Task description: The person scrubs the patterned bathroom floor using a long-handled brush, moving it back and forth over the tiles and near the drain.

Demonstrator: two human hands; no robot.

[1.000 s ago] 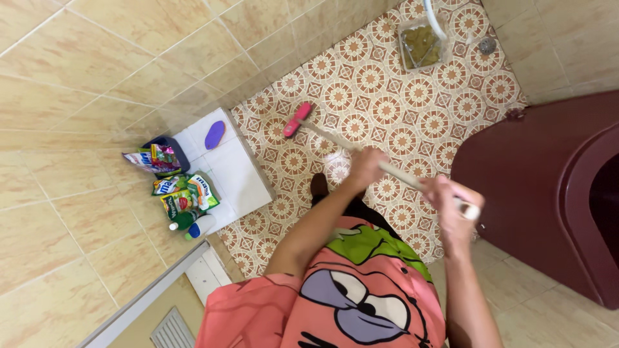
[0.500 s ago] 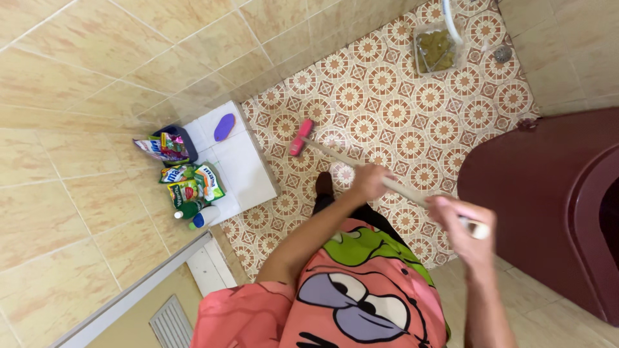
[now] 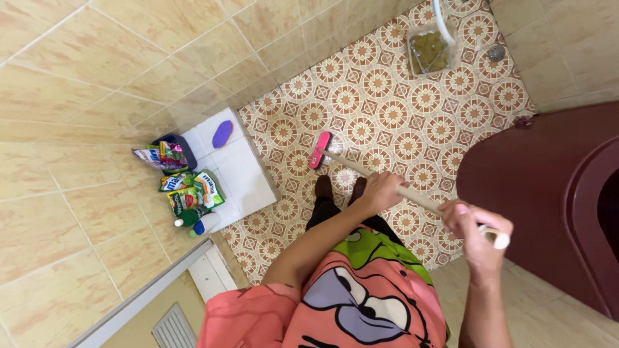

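I look straight down at a patterned tile floor [image 3: 387, 109]. Both hands grip a long pale wooden handle [image 3: 419, 198] of a floor brush with a pink head [image 3: 319, 149]. My left hand [image 3: 382, 191] holds the handle about midway. My right hand [image 3: 476, 229] is closed around the handle near its top end. The pink brush head rests on the floor just beyond my feet [image 3: 338, 187]. I wear a pink cartoon-print shirt [image 3: 348, 296].
A white tiled ledge [image 3: 238, 167] at left carries a purple oval soap [image 3: 222, 133], several colourful pouches [image 3: 187, 187] and a bottle [image 3: 200, 225]. A dark red basin [image 3: 548, 187] fills the right side. A clear container [image 3: 429, 48] and a floor drain [image 3: 496, 53] lie at the far end.
The brush head has been pulled back toward my feet and to the right. Both hands moved down and right along with the handle.
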